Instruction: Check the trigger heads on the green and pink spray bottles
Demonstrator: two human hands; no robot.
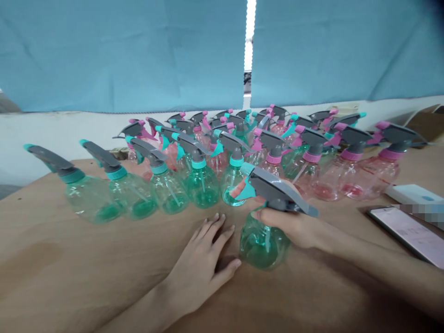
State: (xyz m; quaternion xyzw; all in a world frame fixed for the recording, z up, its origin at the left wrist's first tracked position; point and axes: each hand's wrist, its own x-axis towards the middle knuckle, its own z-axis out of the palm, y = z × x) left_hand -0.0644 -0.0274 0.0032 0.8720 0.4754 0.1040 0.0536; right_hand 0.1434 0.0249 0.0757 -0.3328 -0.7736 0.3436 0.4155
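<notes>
My right hand (289,221) is wrapped round the neck of a clear green spray bottle (262,252) with a grey and turquoise trigger head. A finger reaches forward by the turquoise trigger, and a thin tube shows inside the bottle. Palm down, my left hand (204,256) lies on the wooden table (104,277) just left of that bottle, its fingers spread and nothing in them. Beyond my hands stand green spray bottles, among them one nearby green spray bottle (203,187) with a turquoise collar.
Pink spray bottles (373,173) stand at the right, with several more bottles crowded behind. A phone (409,233) lies at the right beside a white box (416,193). A blue curtain (121,55) hangs over the white wall (52,138) behind the table.
</notes>
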